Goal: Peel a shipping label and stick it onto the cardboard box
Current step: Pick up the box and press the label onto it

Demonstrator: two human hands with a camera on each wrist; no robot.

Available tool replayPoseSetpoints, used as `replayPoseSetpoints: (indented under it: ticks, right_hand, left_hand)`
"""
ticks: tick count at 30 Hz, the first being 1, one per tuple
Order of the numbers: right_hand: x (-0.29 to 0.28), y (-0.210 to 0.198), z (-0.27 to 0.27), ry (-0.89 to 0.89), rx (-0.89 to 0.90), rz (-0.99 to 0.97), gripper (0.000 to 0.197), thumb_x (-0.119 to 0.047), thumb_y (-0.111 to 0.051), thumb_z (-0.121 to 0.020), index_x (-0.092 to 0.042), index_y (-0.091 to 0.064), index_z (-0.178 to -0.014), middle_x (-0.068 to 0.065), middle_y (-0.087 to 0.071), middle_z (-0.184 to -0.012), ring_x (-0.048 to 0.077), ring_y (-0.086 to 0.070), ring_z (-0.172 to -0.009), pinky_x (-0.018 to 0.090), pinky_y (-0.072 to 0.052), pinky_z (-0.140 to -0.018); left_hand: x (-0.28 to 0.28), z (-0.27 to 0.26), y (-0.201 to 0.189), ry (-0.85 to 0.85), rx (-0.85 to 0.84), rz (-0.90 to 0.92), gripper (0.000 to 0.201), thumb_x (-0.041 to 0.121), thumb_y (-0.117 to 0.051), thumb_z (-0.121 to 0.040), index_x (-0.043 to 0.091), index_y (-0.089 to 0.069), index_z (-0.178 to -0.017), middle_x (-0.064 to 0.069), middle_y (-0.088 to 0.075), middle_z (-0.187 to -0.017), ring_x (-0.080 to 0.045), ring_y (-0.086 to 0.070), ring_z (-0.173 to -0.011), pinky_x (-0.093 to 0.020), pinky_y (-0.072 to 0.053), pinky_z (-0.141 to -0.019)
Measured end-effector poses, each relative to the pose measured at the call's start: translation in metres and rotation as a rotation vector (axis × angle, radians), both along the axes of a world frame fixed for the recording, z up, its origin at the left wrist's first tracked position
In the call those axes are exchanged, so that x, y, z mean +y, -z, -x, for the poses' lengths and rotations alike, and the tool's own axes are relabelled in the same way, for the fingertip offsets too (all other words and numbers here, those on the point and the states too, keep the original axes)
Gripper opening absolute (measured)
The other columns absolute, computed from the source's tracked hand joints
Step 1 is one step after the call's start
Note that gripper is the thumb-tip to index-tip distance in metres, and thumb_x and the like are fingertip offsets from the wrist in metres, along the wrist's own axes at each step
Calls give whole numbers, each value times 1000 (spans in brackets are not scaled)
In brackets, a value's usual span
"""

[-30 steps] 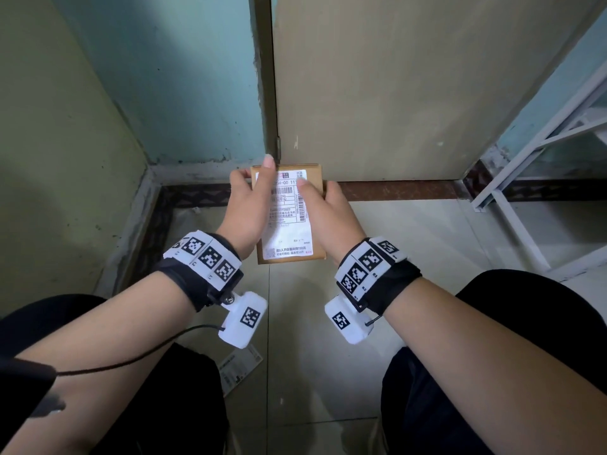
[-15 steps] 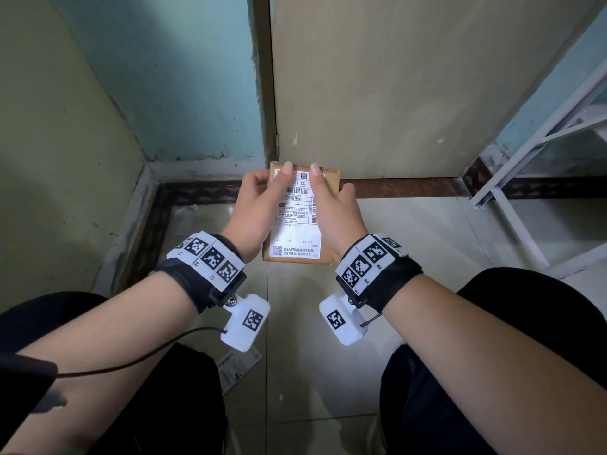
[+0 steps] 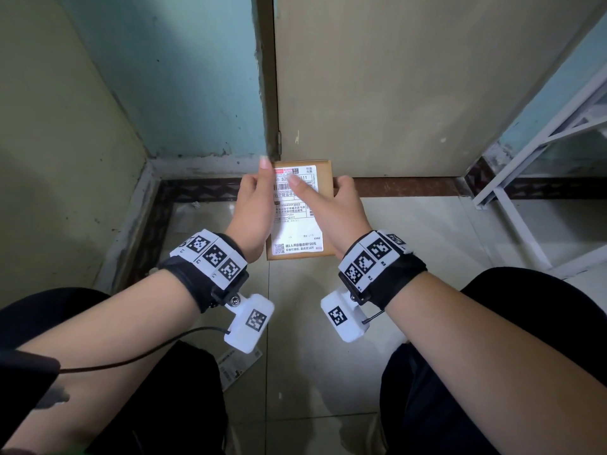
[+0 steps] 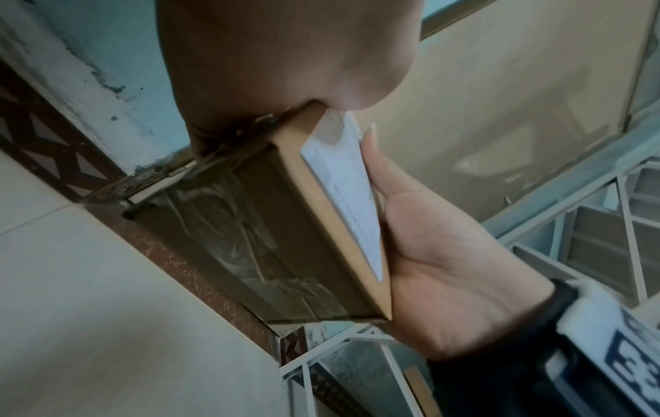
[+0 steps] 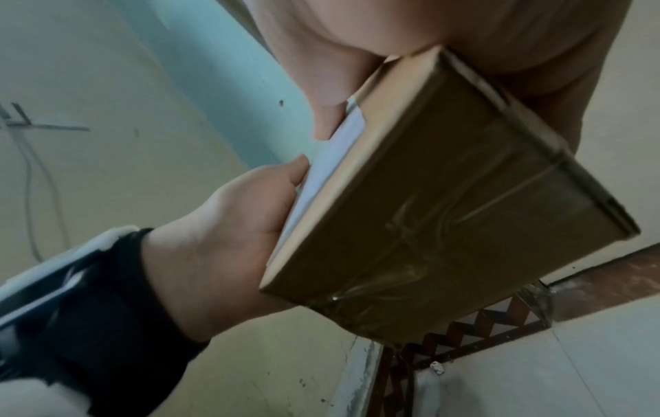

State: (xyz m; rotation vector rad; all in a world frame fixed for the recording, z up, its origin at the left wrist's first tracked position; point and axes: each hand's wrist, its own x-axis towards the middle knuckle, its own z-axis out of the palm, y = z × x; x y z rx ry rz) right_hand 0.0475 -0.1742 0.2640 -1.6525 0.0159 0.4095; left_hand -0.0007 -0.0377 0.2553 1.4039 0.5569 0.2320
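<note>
A small flat brown cardboard box (image 3: 325, 178) is held above the pale tiled floor (image 3: 410, 231), at about 12 o'clock from the person's knees, in front of a beige door (image 3: 394, 87). A white printed shipping label (image 3: 297, 221) with barcodes and a QR code is laid flat on the box's upper face, covering most of it; a strip of bare cardboard is left at 3 o'clock. The box is gripped at its 9 o'clock edge by the left hand (image 3: 254, 211), with the thumb laid on the label's left margin and the fingers tucked beneath, as seen in the right wrist view. The 3 o'clock edge is gripped by the right hand (image 3: 331, 211), whose thumb is pressed on the label's upper part at about 12 o'clock while the fingers are wrapped round the far edge. In both wrist views the box's underside (image 5: 464, 203) is shown sealed with clear, wrinkled tape. A second printed slip of paper (image 3: 238, 369) lies on the floor at 6 o'clock, near the left knee. A white metal frame (image 3: 512, 205) stands at 3 o'clock.
</note>
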Motion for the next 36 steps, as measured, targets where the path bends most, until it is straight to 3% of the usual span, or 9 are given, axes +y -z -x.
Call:
replayPoseSetpoints:
  ticks: [2, 5, 8, 10, 14, 21, 31, 33, 36]
  right_hand:
    - [-1, 1, -5, 27, 27, -26, 62, -63, -85, -77, -19, -58, -112, 1, -81, -104, 20, -82, -89, 50, -68, -84]
    - [-2, 0, -10, 71, 40, -42, 54, -66, -75, -87, -16, -68, -107, 2, -84, -98, 22, -82, -87, 51, -67, -85]
    - [-2, -5, -7, 18, 45, -132, 38, -53, -74, -94, -19, -77, -109, 2, -85, -100, 25, -82, -93, 52, -66, -91]
    - [-1, -9, -2, -106, 4, -177, 32, -38, -80, -94, -21, -75, -121, 1, -84, -109, 22, -81, -101, 49, -65, -95]
    - [0, -7, 2, -295, -106, -144, 58, -20, -86, -89, -31, -61, -141, -7, -79, -124, 14, -77, -112, 42, -62, -101]
    - [7, -3, -1, -255, -172, -157, 48, -24, -61, -108, -31, -53, -155, -8, -73, -136, 11, -71, -124, 42, -55, -112]
    - [-2, -5, -11, -391, -1, -207, 94, -12, -89, -78, -22, -44, -161, -2, -72, -139, 22, -67, -132, 55, -51, -114]
    - [-5, -13, -13, -364, 48, -188, 116, -7, -94, -70, -24, -32, -166, -7, -69, -136, 21, -68, -129, 58, -55, -108]
    - [-11, -18, -15, -327, 88, -206, 120, 0, -93, -75, -30, -23, -168, -18, -71, -118, 17, -75, -116, 56, -60, -100]
  left_hand:
    - [1, 0, 0, 35, -14, 31, 90, 85, -49, -94, 6, -65, -135, -15, -79, -125, -33, -80, -114, -57, -60, -103]
    - [-5, 1, -5, 71, -60, 65, 45, 41, -64, -109, 6, -64, -138, -15, -81, -124, -35, -79, -114, -52, -64, -99]
    - [-6, 2, -5, -9, -103, 123, 45, 24, -78, -102, 5, -63, -140, -15, -81, -124, -35, -81, -110, -49, -67, -92]
    - [-2, 2, -8, -86, -93, 195, 48, 23, -80, -100, 2, -63, -139, -17, -82, -121, -35, -82, -107, -47, -69, -85]
    - [7, 1, -15, -117, -86, 287, 57, 26, -82, -98, -1, -60, -143, -16, -83, -119, -35, -82, -106, -39, -68, -75]
    - [18, 0, -14, -168, -78, 367, 61, 28, -83, -97, -2, -60, -145, -16, -84, -116, -35, -83, -104, -49, -69, -85]
    - [35, -7, -12, -56, 8, 337, 62, 38, -84, -94, 3, -66, -141, -15, -82, -122, -36, -81, -110, -55, -65, -98]
    - [38, -6, -17, -14, 0, 320, 73, 40, -85, -92, 2, -59, -148, -17, -81, -126, -37, -80, -113, -51, -66, -94]
    - [38, -6, -25, 45, -22, 282, 79, 39, -85, -94, -1, -52, -154, -18, -80, -128, -36, -80, -113, -45, -68, -86]
